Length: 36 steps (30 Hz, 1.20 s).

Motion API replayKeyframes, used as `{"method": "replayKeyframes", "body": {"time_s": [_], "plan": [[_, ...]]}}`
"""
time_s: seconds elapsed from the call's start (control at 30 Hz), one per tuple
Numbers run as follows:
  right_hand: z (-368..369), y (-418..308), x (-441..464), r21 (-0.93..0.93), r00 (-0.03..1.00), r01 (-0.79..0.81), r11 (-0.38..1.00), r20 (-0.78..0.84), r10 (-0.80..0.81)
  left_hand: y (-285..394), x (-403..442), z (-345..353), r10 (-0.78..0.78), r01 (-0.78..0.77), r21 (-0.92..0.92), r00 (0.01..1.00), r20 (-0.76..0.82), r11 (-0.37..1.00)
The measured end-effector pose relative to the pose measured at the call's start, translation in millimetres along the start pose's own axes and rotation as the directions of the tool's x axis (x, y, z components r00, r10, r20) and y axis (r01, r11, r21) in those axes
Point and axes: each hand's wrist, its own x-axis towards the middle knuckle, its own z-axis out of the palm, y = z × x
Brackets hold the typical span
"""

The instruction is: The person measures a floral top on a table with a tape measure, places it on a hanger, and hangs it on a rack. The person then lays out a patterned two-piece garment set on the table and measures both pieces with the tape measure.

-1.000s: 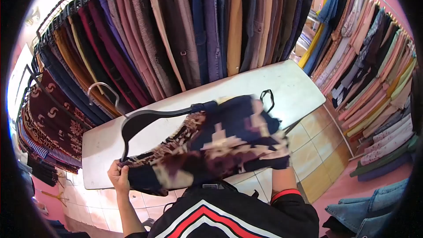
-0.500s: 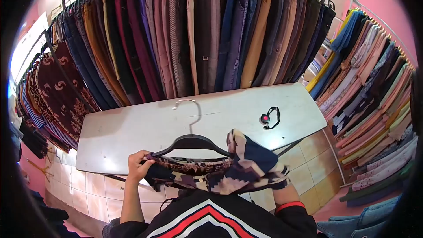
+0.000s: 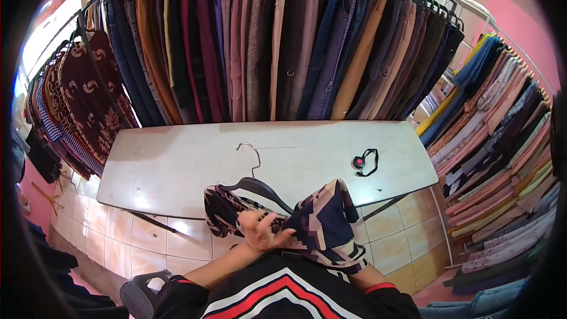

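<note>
Centrally, the person's bare left grip [image 3: 258, 235] is wide, fingers spread and apparently holding nothing; the right grip is hidden behind cloth, so its hold cannot be told. The step in hand seems to be adjusting the navy, cream and purple patterned fabric garment [image 3: 322, 221] about the black hanger with a silver metal hook [image 3: 254, 185]; the next move calls for a pinch on loose cloth. The garment lies directly behind the left grip and to its right, before the white rectangular tabletop [image 3: 171, 159].
</note>
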Motion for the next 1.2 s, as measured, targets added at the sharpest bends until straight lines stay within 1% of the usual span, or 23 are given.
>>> {"method": "replayKeyframes", "body": {"time_s": [0.03,0.07,0.1,0.13,0.2,0.23,0.3,0.33,0.4,0.43,0.47,0.5,0.6,0.63,0.7,0.77,0.8,0.83,0.93,0.97,1.03,1.17,1.2], "plan": [[-9.9,12.5,0.4,0.576,0.991,-0.089,0.812,-0.034,0.132,14.6,5.4,-6.7,-0.008,0.008,0.002,0.991,0.135,1.000],[-19.7,28.8,3.4,0.949,0.969,-0.021,0.316,-0.058,0.240,26.1,11.3,-8.4,-0.037,0.029,0.046,0.982,0.186,0.999],[-26.3,38.3,6.3,0.995,0.955,0.046,0.086,-0.069,0.288,24.7,8.2,-7.1,-0.020,0.018,0.018,0.986,0.168,1.000],[-30.9,45.4,8.1,0.995,0.945,0.097,-0.029,-0.083,0.316,21.4,4.4,-3.5,-0.003,0.004,-0.010,0.989,0.149,1.000],[-37.6,52.4,10.6,0.990,0.944,0.137,-0.032,-0.121,0.306,18.3,8.5,-5.0,0.013,0.011,-0.143,0.986,0.166,0.990],[-39.3,54.3,12.2,0.987,0.945,0.158,-0.037,-0.140,0.297,18.5,3.3,-4.2,-0.164,0.233,-0.307,0.958,0.236,0.923],[-41.2,57.5,15.6,0.981,0.947,0.190,-0.038,-0.173,0.270,19.9,-7.1,-1.3,-0.431,0.615,-0.536,0.788,0.439,0.579],[-42.2,57.9,18.1,0.980,0.949,0.196,-0.019,-0.185,0.256,21.0,-3.7,-5.6,-0.485,0.624,-0.410,0.779,0.398,0.666],[-43.1,55.9,21.6,0.978,0.951,0.207,0.023,-0.207,0.228,11.9,-7.3,-1.1,-0.462,0.835,-0.414,0.546,0.699,0.362],[-39.3,39.4,25.1,0.971,0.904,0.223,-0.087,-0.172,0.392,6.7,8.7,-9.6,-0.299,0.927,-0.264,0.340,0.891,0.268],[-34.4,34.0,23.9,0.953,0.905,0.269,-0.140,-0.200,0.375,1.5,24.6,-18.2,-0.078,0.963,-0.042,0.065,0.995,0.266],[-34.1,36.1,24.5,0.930,0.906,0.311,-0.195,-0.228,0.358,-3.6,40.6,-26.9,0.127,0.925,0.131,-0.187,0.974,0.357],[-33.9,31.4,19.2,0.896,0.895,0.379,-0.231,-0.291,0.339,1.3,75.3,-41.8,-0.099,0.994,0.073,-0.064,0.993,0.086],[-32.9,28.2,18.6,0.886,0.889,0.400,-0.234,-0.313,0.335,-2.0,85.9,-43.7,-0.272,0.986,0.069,-0.025,0.962,0.152],[-29.4,17.4,17.3,0.862,0.874,0.444,-0.244,-0.356,0.332,-25.7,80.9,-30.7,-0.302,0.941,-0.271,0.322,0.897,0.201],[-21.5,4.6,13.9,0.844,0.858,0.479,-0.241,-0.393,0.331,-33.1,91.1,-35.8,-0.344,0.836,-0.530,0.544,0.766,0.143],[-15.4,-0.9,12.7,0.837,0.851,0.493,-0.239,-0.408,0.330,-31.5,114.5,-54.7,-0.384,0.924,-0.377,0.371,0.845,0.063],[-8.2,-8.8,8.6,0.831,0.845,0.506,-0.231,-0.424,0.326,-42.5,114.9,-54.4,-0.385,0.900,-0.427,0.425,0.819,0.084],[12.5,-32.0,-5.8,0.831,0.838,0.518,-0.203,-0.446,0.315,-64.7,137.0,-75.5,-0.420,0.931,-0.350,0.360,0.833,0.103],[20.1,-39.2,-11.5,0.836,0.840,0.515,-0.192,-0.446,0.310,-70.1,143.7,-83.5,-0.422,0.920,-0.390,0.368,0.829,0.036],[35.8,-51.1,-21.8,0.850,0.848,0.498,-0.170,-0.437,0.300,-89.9,153.2,-97.6,-0.427,0.897,-0.435,0.425,0.798,0.079],[60.4,-74.4,-33.3,0.885,0.869,0.449,-0.123,-0.400,0.292,-147.6,173.9,-124.8,-0.746,0.888,-0.435,0.389,0.540,0.148],[64.6,-74.8,-36.6,0.896,0.878,0.426,-0.122,-0.378,0.293,-171.6,177.4,-133.0,-0.782,0.855,-0.458,0.452,0.430,0.242]]}}
